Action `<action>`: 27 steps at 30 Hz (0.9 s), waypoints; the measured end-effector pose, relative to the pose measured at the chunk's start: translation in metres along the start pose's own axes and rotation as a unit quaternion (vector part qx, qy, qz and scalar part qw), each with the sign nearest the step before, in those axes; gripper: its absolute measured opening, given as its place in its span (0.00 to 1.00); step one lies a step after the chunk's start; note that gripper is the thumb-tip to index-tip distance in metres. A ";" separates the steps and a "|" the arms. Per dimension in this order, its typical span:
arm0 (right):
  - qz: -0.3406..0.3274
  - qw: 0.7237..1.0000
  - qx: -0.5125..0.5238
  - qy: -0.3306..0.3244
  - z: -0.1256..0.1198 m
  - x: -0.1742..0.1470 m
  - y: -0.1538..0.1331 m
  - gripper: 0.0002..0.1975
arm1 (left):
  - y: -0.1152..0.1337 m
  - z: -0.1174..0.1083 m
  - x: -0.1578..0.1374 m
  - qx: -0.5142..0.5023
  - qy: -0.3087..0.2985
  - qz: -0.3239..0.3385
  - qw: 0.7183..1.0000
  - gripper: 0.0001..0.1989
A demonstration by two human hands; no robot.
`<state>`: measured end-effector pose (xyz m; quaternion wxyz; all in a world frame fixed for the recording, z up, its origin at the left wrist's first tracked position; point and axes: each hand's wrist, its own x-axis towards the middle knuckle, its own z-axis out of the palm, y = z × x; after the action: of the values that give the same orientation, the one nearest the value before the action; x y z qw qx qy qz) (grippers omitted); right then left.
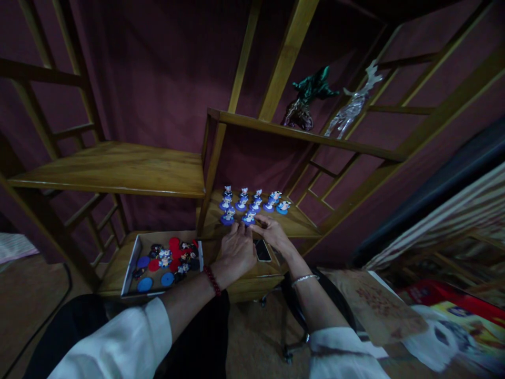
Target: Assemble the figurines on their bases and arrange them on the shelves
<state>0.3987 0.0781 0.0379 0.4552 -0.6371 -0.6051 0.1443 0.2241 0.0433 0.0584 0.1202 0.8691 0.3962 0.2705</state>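
Note:
On the small wooden shelf stand several little figurines on purple and blue round bases, set in rows. The front figurine (249,217) on a purple base is between my two hands. My left hand (238,246) reaches to the near edge of its base, fingers bent together. From the right, my right hand (272,232) closes its thumb and fingers at the same base. Just left of it stands another front figurine (228,216), untouched. Part of the held figurine's base is hidden by my fingers.
A shallow cardboard box (134,263) at lower left holds loose figurines and red, blue and purple discs. A phone (262,250) lies under my wrists. A green statuette (311,92) and a clear one (353,102) stand on the upper shelf (256,124). A wheeled chair (290,316) is below right.

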 end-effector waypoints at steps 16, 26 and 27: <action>-0.006 0.999 -0.035 -0.031 0.001 0.003 0.004 0.21 | 0.004 -0.005 0.001 0.025 -0.026 -0.002 0.999 0.20; -0.052 0.997 -0.053 -0.031 0.003 0.005 0.004 0.16 | 0.004 -0.005 0.001 0.074 -0.054 -0.016 0.996 0.23; -0.050 0.997 -0.053 -0.033 0.003 0.005 0.004 0.17 | 0.004 -0.005 0.001 0.075 -0.053 -0.017 0.996 0.23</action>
<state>0.4001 0.0846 0.0354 0.4077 -0.6239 -0.6576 0.1099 0.2244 0.0418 0.0644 0.0798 0.8817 0.4236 0.1916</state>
